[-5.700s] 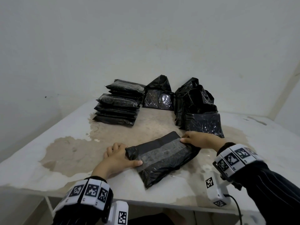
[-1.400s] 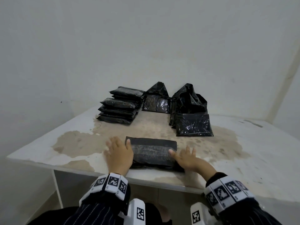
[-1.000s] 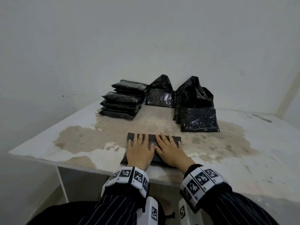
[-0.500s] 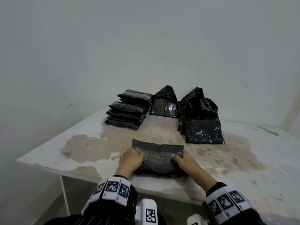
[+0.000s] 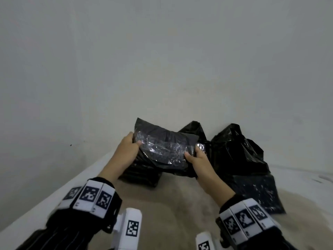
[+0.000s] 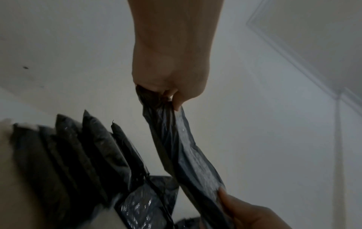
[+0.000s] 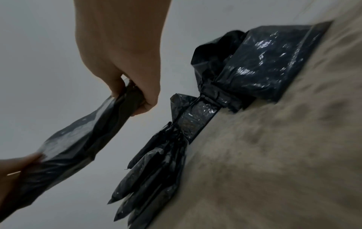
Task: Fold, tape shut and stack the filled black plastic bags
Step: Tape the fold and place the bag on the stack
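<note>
while it is carried in the air above the stack of taped bags point(image 5: 142, 175), the folded black bag point(image 5: 164, 152) is gripped at its ends by the left hand point(image 5: 127, 154) and right hand point(image 5: 198, 160).

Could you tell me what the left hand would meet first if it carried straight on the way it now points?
Probably the stack of taped bags: the left hand grips one end of the folded bag, just above and before that stack. Past it stands the wall. Depth is uncertain.
</note>
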